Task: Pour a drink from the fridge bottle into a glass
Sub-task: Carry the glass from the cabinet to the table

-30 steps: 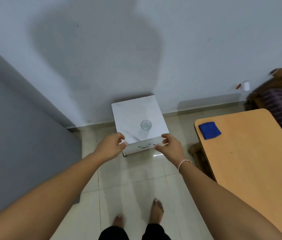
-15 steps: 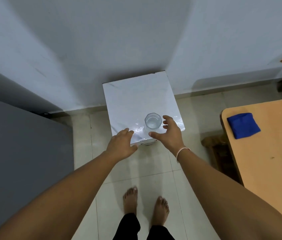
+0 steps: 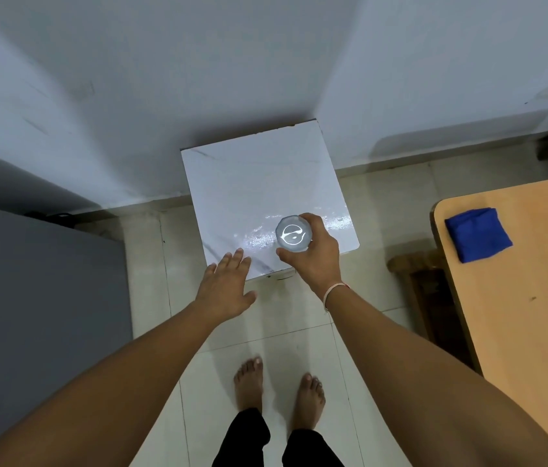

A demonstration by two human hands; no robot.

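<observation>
At the far left stands a large flat dark grey panel [image 3: 36, 298], its top edge running up toward the pale wall; what it belongs to cannot be told. Next to it the floor is laid with pale glossy tiles [image 3: 232, 335], and two bare feet [image 3: 249, 382] stand on them below dark trouser hems.

The left hand [image 3: 225, 284] reaches forward palm down, its fingers [image 3: 237, 256] spread flat and released, gripping nothing; the fingertips lie over the near left edge of a small square white marble-patterned surface [image 3: 259, 176] that sits against the wall. Whether they touch it cannot be told.

Just to the right, the small clear round drinking glass [image 3: 293, 234] stands upright near the front right part of that white surface, seen from straight above, with bright light reflected in its base. The right hand [image 3: 313, 257] is closed around it, thumb on the near left side and the other fingers curled over the far right side. A thin pale thread bracelet [image 3: 333, 291] circles that wrist.

Further right, a dark carved wooden leg [image 3: 414, 271] shows beneath a light orange-brown wooden table [image 3: 535, 315] with a rounded corner. On this second surface, well apart from the glass, lies a folded bright blue cloth [image 3: 478, 234].
</observation>
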